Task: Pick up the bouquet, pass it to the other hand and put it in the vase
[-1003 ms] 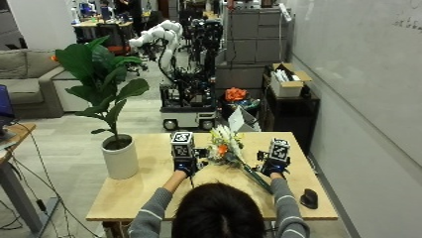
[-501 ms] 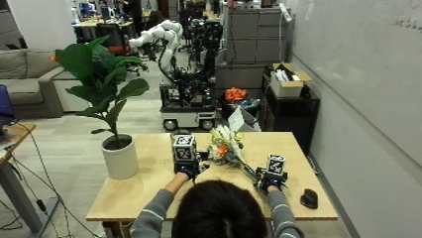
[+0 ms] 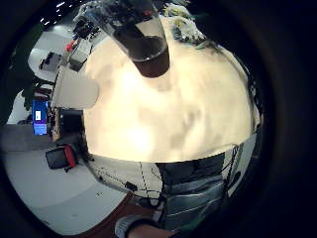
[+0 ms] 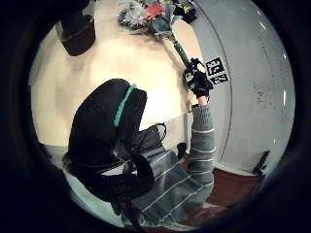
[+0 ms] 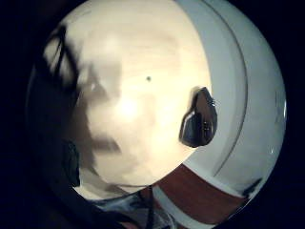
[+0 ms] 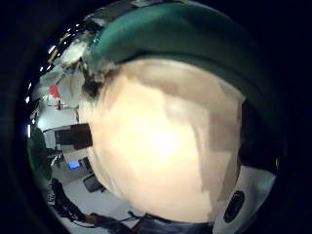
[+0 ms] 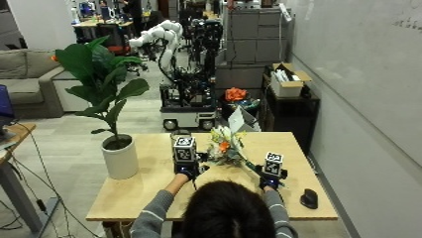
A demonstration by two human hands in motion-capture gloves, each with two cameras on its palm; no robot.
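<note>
A light wooden table (image 7: 131,198) fills the lower centre, carrying a white potted plant (image 7: 120,157) at left and a dark mouse (image 7: 308,198) at lower right.
</note>
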